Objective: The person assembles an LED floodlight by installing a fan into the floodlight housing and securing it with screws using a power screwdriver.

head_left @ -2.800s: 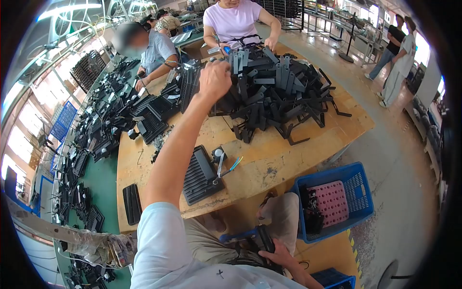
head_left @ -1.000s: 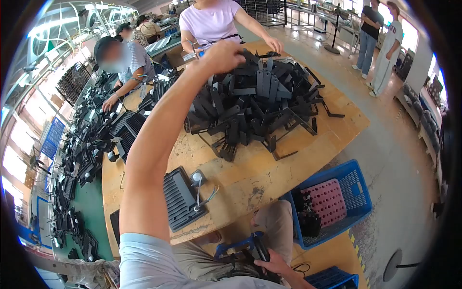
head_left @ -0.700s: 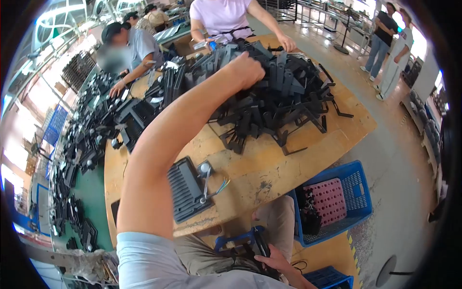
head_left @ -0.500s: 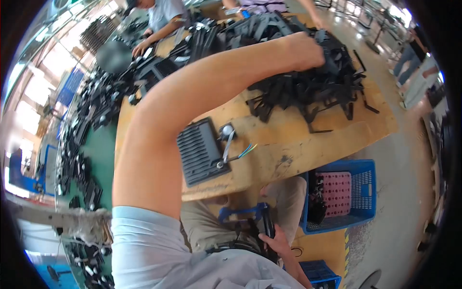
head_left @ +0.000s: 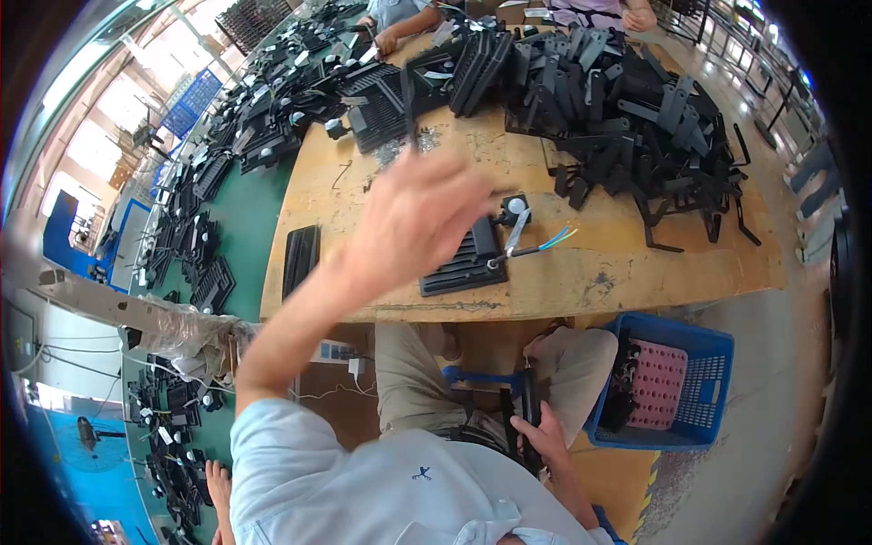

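Observation:
My left hand is raised over the near part of the table, blurred by motion. Its fingers are closed on a black metal bracket, whose strip sticks up beyond them. Below that hand, partly covered by it, lies a finned black floodlight housing with a white-domed sensor and loose coloured wires. Down by my lap, my right hand grips what looks like a black electric screwdriver, held upright.
Black brackets are heaped at the table's right back. Another floodlight housing lies near small loose screws; a dark part lies left. A blue crate stands right of my legs. Other people's hands show behind and at lower left.
My left hand has come back from the bracket heap toward me and leftward, now with a bracket in it. My right hand keeps hold of the screwdriver. The view has shifted.

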Motion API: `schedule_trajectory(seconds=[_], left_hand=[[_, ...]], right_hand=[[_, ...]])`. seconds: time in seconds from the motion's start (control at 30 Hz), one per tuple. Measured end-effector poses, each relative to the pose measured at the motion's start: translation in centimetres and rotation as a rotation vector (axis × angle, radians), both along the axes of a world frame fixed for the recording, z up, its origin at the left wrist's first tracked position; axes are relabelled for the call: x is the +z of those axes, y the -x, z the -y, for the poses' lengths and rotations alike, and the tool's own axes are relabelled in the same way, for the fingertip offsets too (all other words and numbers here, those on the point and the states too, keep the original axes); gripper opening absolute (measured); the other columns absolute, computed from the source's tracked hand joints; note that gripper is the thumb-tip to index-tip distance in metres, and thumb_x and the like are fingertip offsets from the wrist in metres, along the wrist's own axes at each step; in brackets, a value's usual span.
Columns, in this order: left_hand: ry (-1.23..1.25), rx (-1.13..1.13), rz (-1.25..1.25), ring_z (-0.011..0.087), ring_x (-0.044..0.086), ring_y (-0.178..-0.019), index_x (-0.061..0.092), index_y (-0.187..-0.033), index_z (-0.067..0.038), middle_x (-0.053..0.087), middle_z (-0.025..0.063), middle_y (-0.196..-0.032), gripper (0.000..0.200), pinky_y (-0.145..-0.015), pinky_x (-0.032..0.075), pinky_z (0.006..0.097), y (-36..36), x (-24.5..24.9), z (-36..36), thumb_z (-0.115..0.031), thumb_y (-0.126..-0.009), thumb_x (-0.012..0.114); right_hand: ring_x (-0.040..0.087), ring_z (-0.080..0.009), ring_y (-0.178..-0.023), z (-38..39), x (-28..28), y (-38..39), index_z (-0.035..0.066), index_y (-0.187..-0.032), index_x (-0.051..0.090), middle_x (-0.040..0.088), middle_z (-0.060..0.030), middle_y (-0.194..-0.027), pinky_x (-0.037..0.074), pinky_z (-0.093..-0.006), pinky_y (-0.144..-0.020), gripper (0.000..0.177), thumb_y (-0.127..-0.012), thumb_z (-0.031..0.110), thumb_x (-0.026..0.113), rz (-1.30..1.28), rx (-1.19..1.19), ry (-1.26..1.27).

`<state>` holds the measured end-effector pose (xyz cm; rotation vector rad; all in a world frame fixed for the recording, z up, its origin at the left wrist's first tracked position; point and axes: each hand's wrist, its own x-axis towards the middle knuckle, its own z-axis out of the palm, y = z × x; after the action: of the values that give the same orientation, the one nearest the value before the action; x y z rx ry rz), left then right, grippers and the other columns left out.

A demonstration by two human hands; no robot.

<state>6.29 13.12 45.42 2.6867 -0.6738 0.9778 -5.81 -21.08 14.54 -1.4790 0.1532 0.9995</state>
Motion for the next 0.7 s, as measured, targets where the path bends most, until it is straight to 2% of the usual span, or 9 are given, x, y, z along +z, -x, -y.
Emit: schedule_trajectory(seconds=[0.07,0.13,0.23,0.27,0.37,0.4,0.5,0.6,0.7], left_hand=[[0.175,0.087,-0.135,0.0289,0.061,-0.071,0.074,-0.095,0.000,0.062,0.0098,-0.077,0.015,-0.067,0.050,0.0405,3.8,-4.5,-0.9,-0.007,-0.084,0.081],[0.236,0.131,-0.170,0.0297,0.063,-0.075,0.074,-0.096,0.001,0.063,0.0111,-0.080,0.015,-0.070,0.052,0.0407,5.7,-8.7,-1.6,-0.005,-0.085,0.081],[0.284,0.110,-0.184,0.0301,0.063,-0.078,0.074,-0.098,0.001,0.063,0.0117,-0.085,0.017,-0.072,0.053,0.0410,5.8,-13.1,-1.9,-0.005,-0.083,0.081],[0.237,0.115,-0.187,0.0296,0.062,-0.085,0.074,-0.099,-0.001,0.062,0.0105,-0.092,0.019,-0.075,0.053,0.0409,5.6,-14.1,-1.9,-0.006,-0.082,0.081],[0.209,0.120,-0.204,0.0270,0.058,-0.094,0.071,-0.099,-0.006,0.059,0.0058,-0.098,0.020,-0.081,0.049,0.0427,5.2,-15.6,-1.5,-0.012,-0.082,0.080],[0.158,0.090,-0.215,0.0293,0.059,-0.101,0.073,-0.105,-0.004,0.060,0.0093,-0.106,0.027,-0.085,0.052,0.0408,5.2,-15.2,-1.6,-0.008,-0.080,0.082],[0.128,0.061,-0.181,0.0327,0.056,-0.121,0.071,-0.121,-0.008,0.060,0.0125,-0.124,0.038,-0.098,0.048,0.0448,4.7,-14.7,-2.0,-0.014,-0.085,0.079],[0.122,0.062,-0.307,0.0357,0.046,-0.140,0.065,-0.137,-0.013,0.056,0.0145,-0.142,0.048,-0.108,0.040,0.0495,4.4,-15.0,-2.1,-0.022,-0.091,0.076],[0.022,0.032,-0.287,0.0369,0.042,-0.143,0.063,-0.140,-0.015,0.054,0.0144,-0.145,0.053,-0.108,0.037,0.0504,4.3,-15.7,-1.9,-0.021,-0.089,0.076]], right_hand=[[0.063,-0.0156,-0.055,-0.3,-0.2,0.0,0.004,-0.116,0.051,0.063,-0.0054,-0.078,0.053,-0.0324,-0.049,0.043,-0.090,0.018,0.083,0.005,0.030,0.005],[0.063,-0.0155,-0.055,-0.7,-0.1,0.0,0.004,-0.116,0.051,0.063,-0.0053,-0.078,0.053,-0.0324,-0.050,0.043,-0.090,0.018,0.083,0.022,0.056,0.015],[0.062,-0.0156,-0.055,-1.1,0.3,0.0,0.004,-0.115,0.052,0.063,-0.0051,-0.078,0.053,-0.0323,-0.049,0.043,-0.090,0.018,0.083,0.059,0.096,0.051],[0.062,-0.0156,-0.055,-1.3,0.6,0.1,0.004,-0.115,0.052,0.063,-0.0051,-0.078,0.053,-0.0324,-0.049,0.042,-0.090,0.018,0.083,0.071,0.105,0.071],[0.062,-0.0156,-0.054,-1.5,1.1,0.1,0.004,-0.115,0.052,0.064,-0.0051,-0.077,0.052,-0.0326,-0.049,0.043,-0.090,0.018,0.083,0.094,0.118,0.125],[0.061,-0.0156,-0.054,-1.7,1.2,0.1,0.004,-0.116,0.052,0.064,-0.0051,-0.077,0.052,-0.0326,-0.049,0.043,-0.089,0.018,0.083,0.099,0.117,0.138],[0.061,-0.0154,-0.054,-1.7,0.7,0.4,0.003,-0.117,0.053,0.064,-0.0051,-0.078,0.052,-0.0325,-0.050,0.044,-0.089,0.018,0.083,0.085,0.072,0.108],[0.062,-0.0151,-0.055,-2.0,1.5,0.3,0.003,-0.118,0.052,0.064,-0.0049,-0.079,0.052,-0.0321,-0.050,0.044,-0.089,0.017,0.083,0.101,0.102,0.148],[0.062,-0.0149,-0.056,-2.1,1.7,0.4,0.004,-0.117,0.052,0.064,-0.0046,-0.079,0.052,-0.0318,-0.050,0.044,-0.089,0.016,0.083,0.080,0.090,0.154]])
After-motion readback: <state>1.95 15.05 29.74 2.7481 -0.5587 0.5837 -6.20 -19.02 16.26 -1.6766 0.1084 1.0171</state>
